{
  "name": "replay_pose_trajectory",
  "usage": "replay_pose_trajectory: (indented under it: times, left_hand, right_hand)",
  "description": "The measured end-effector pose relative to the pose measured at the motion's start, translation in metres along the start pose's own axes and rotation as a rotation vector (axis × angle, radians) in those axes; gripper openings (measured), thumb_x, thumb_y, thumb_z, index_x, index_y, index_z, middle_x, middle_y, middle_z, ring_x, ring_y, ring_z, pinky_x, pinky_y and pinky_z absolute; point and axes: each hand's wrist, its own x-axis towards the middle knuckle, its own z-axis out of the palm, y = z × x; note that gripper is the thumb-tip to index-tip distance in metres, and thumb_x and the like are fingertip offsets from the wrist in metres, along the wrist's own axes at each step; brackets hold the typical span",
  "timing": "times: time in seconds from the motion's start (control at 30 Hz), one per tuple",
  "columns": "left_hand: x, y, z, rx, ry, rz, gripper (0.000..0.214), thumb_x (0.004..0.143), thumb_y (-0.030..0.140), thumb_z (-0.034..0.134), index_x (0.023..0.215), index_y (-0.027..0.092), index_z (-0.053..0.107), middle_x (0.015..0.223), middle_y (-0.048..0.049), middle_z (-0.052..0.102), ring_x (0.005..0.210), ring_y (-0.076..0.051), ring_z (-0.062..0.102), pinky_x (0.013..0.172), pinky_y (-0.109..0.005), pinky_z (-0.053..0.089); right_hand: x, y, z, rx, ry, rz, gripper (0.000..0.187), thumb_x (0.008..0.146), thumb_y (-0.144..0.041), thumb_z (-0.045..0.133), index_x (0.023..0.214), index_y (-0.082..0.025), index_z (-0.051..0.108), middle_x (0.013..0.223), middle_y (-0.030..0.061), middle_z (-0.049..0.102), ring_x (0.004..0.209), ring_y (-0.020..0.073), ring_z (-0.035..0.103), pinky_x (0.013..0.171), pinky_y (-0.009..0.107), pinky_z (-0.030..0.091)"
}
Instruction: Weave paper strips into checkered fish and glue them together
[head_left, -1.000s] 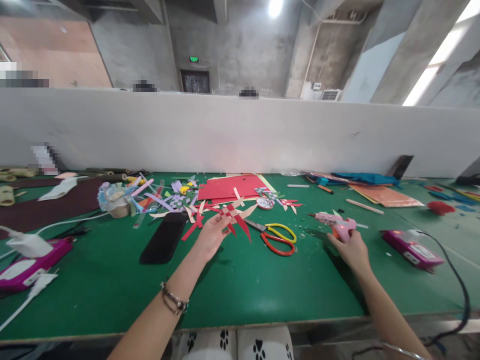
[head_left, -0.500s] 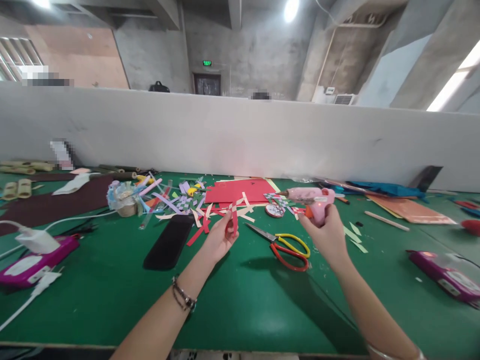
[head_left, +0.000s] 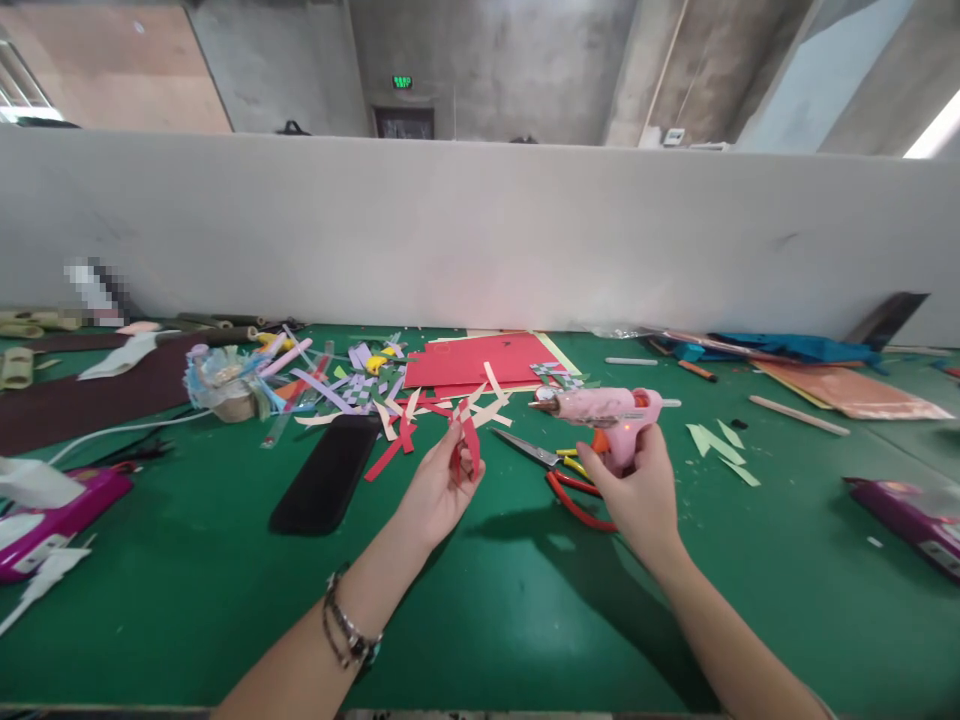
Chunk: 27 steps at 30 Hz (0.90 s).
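Observation:
My left hand (head_left: 442, 483) is closed on red paper strips (head_left: 469, 440), woven with pale ones at their upper end. In my right hand (head_left: 643, 492) is a pink hot glue gun (head_left: 600, 406), its nozzle pointing left toward the strips but apart from them. A glue stick pokes out of its back, and a small light glows on its body. Scissors (head_left: 530, 447) with red and yellow handles lie on the table below the gun, partly covered by my right hand. Red card sheets (head_left: 480, 362) lie beyond my left hand, with loose paper strips (head_left: 386, 458) around them.
A black phone (head_left: 326, 475) lies left of my left hand. Farther left are a flower-like paper craft (head_left: 232, 385) and a purple power strip (head_left: 71, 520) with plugs. Green paper scraps (head_left: 724, 450) and a wooden stick (head_left: 799, 415) lie right. A white partition (head_left: 480, 230) stands behind.
The glue gun has moved left and slightly down, closer to the strips, and now covers part of the scissors. My left hand still holds the strips. The view has tilted down.

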Motion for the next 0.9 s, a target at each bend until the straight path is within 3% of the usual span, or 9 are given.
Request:
replay_pose_trajectory:
  times: [0.1,0.3,0.5,0.9]
  left_hand:
    - [-0.004,0.000,0.002,-0.005,-0.029,-0.013,0.027,0.087,0.013,0.037,0.064,0.012,0.052,0.047,0.0052,0.047,0.036,-0.002,0.047,0.040,-0.013,0.042]
    - [-0.010,0.000,0.006,-0.017,0.030,-0.045,0.031,0.088,0.013,0.034,0.062,0.011,0.052,0.047,0.0040,0.048,0.037,-0.003,0.049,0.041,-0.013,0.043]
    - [-0.018,-0.005,0.010,-0.070,-0.013,-0.091,0.034,0.088,0.011,0.032,0.061,0.010,0.053,0.053,0.0015,0.050,0.039,-0.002,0.048,0.036,-0.010,0.040]
    - [-0.025,-0.004,0.013,-0.124,-0.054,-0.123,0.027,0.085,0.016,0.043,0.060,0.012,0.052,0.047,0.0058,0.043,0.038,0.000,0.045,0.037,-0.008,0.038]
  right_hand:
    - [-0.003,0.000,0.002,-0.011,-0.004,-0.038,0.035,0.057,-0.034,0.061,0.081,-0.019,0.041,0.064,-0.0037,0.048,0.049,0.0088,0.044,0.043,0.022,0.038]
    - [-0.007,0.002,0.004,-0.037,-0.002,-0.086,0.031,0.058,-0.032,0.062,0.077,-0.019,0.041,0.060,-0.0044,0.048,0.047,0.0087,0.045,0.040,0.020,0.037]
    - [-0.012,0.003,0.007,0.018,-0.062,-0.107,0.028,0.061,-0.030,0.061,0.077,-0.020,0.040,0.060,-0.0049,0.049,0.047,0.0085,0.046,0.041,0.020,0.039]
    - [-0.017,0.008,0.008,-0.013,-0.111,-0.111,0.029,0.062,-0.029,0.061,0.080,-0.020,0.039,0.059,-0.0055,0.046,0.047,0.0073,0.042,0.041,0.019,0.038]
